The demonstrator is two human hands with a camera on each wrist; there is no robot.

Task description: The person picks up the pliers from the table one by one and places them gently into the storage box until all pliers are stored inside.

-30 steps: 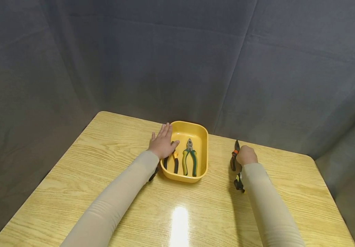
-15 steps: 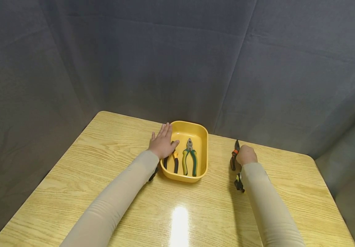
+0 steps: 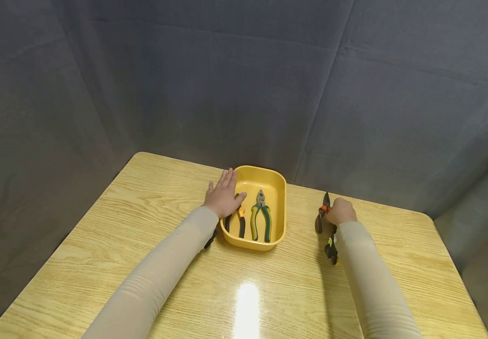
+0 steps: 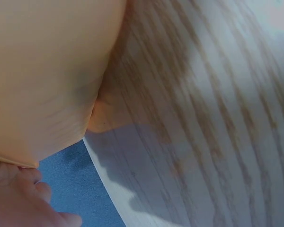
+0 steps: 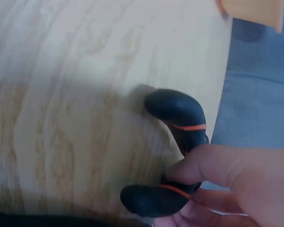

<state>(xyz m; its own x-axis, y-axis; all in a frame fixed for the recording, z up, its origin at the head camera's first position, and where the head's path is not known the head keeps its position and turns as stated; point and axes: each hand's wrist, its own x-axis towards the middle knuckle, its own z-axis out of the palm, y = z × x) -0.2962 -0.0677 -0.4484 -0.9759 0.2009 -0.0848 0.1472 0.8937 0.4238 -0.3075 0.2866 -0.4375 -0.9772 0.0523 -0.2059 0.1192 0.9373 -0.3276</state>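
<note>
My left hand (image 3: 223, 197) lies with straight fingers over the left rim of a yellow plastic tray (image 3: 281, 226). Inside the tray are pliers with yellow and green handles (image 3: 267, 226), and a second tool with black and yellow handles (image 3: 241, 226), partly hidden under that hand. To the right of the tray, my right hand (image 3: 341, 211) grips a pair of pliers (image 3: 320, 219) by its handles near the joint. The right wrist view shows the spread black handles (image 5: 177, 111) with orange stripes and my thumb (image 5: 189, 168) on one of them; the jaws are hidden there.
The wood-grain table (image 3: 142, 188) has a back edge close behind the tray. A grey curtain (image 3: 227, 84) hangs behind it and at both sides. Small black devices sit at my wrists, the right one (image 3: 330, 252) just above the tabletop.
My right hand has shifted slightly to the right, and the pliers in it have turned a little. The left hand and the tray have stayed in place.
</note>
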